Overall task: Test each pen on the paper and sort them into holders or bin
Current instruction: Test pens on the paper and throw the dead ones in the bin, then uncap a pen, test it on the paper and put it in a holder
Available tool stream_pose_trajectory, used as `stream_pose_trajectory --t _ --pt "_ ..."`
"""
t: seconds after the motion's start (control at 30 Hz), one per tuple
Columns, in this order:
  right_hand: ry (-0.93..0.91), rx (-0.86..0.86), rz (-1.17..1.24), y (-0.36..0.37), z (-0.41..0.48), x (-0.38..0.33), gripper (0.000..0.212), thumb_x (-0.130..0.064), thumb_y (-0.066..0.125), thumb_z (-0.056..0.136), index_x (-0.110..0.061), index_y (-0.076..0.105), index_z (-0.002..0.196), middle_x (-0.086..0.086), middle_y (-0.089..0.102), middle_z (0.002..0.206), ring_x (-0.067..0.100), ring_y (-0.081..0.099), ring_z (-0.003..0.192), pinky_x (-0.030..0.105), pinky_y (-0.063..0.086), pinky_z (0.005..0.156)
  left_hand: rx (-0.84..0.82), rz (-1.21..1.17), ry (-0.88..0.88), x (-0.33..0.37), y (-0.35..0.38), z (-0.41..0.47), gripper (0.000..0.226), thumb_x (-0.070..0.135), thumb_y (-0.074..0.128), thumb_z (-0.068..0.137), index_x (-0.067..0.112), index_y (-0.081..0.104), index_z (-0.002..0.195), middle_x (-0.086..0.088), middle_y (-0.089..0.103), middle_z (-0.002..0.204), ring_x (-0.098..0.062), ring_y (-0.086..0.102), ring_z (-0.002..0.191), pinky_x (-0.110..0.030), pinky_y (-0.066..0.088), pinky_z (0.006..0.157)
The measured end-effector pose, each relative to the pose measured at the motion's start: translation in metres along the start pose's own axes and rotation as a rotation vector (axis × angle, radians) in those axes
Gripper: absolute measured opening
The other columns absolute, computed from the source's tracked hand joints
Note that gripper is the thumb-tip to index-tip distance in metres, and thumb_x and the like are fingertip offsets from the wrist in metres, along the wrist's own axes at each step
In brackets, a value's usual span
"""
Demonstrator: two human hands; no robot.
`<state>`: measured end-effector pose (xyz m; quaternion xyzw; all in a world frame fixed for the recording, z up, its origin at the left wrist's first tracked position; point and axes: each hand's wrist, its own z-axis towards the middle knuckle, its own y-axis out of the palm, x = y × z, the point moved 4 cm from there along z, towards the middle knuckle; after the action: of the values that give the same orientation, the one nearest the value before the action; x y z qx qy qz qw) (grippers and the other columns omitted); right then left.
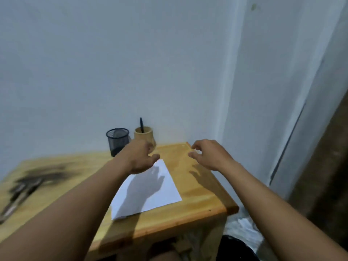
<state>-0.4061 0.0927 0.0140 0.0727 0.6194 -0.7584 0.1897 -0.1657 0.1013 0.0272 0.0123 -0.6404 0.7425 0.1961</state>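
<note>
A white sheet of paper (150,193) lies on the wooden table (197,202). At the back stand a black mesh holder (117,141) and a wooden holder (144,135) with one dark pen (141,125) upright in it. My left hand (139,157) hovers in front of the wooden holder, fingers loose, holding nothing. My right hand (209,155) hangs over the table's far right corner with fingers curled apart, empty. Several blurred dark pens (24,189) lie at the table's left end.
A black bin (235,247) sits on the floor below the table's right front corner, beside crumpled white material (244,228). A pale wall backs the table, and a wall corner rises at the right.
</note>
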Motion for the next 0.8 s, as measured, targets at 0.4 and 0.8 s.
stream_pose_trajectory --t 0.4,0.8 --pt "-0.405 -0.214 -0.052 0.071 0.041 -0.231 0.023 -0.040 0.060 0.094 -0.022 0.064 0.081 0.004 0.068 0.089 0.028 0.064 0.091 0.035 0.045 0.070 0.173 0.083 -0.402 -0.166 -0.067 -0.120 0.054 0.049 0.054 0.091 0.016 0.060 0.133 -0.004 0.064 0.133 -0.023 0.057 0.123 -0.039 0.050 0.099" --pt "-0.708 -0.410 0.056 0.191 0.034 -0.351 0.044 -0.031 0.062 0.092 -0.023 0.060 0.135 0.010 0.067 0.130 0.031 0.061 0.121 0.035 0.051 0.092 0.261 0.190 -0.646 -0.241 -0.043 -0.203 0.042 0.051 0.053 0.087 0.025 0.067 0.116 -0.003 0.070 0.108 -0.027 0.060 0.103 -0.041 0.052 0.084"
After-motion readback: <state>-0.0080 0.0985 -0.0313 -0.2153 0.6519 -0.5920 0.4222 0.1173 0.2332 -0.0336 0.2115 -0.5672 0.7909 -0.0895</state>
